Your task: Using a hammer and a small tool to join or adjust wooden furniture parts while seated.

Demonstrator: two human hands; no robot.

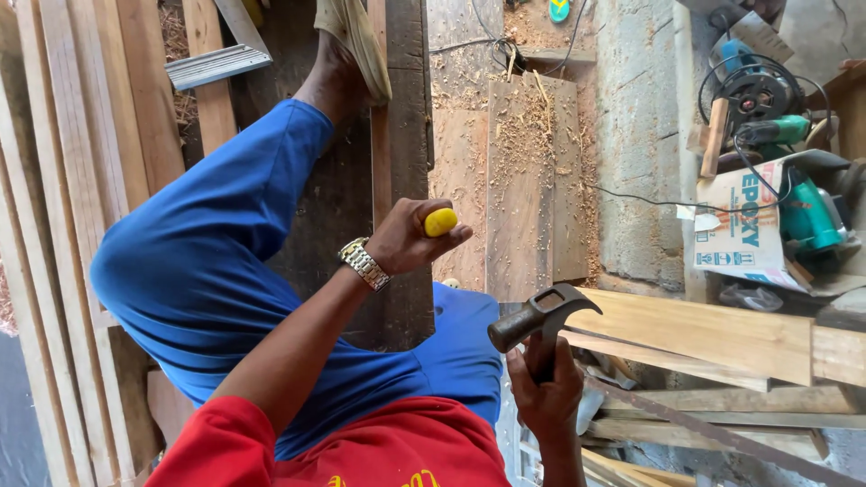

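In the head view, the left hand [410, 239] is closing in a fist around a tool with a yellow handle [440, 222], near the middle of the frame. Only the round yellow end is showing; the working tip is hidden behind the fingers, so I cannot tell what kind of tool it is. A metal wristwatch [364, 263] is sitting on this wrist.

The right hand [546, 388], lower and right of centre, is gripping the claw hammer [541, 316] tightly just under its head. The hammer head is pointing to the left and is being held up in the air, apart from the yellow handle.

The dark plank [406, 135] is running up the middle of the frame, under a sandalled foot [352, 36]. Shavings are lying on the boards [523, 180] beside it, so some work on wood seems done already. The hammer is not touching anything, and no cut or mark is visible under the left hand.

At the right edge, power tools [776, 135] and a cardboard box [744, 225] are lying together.
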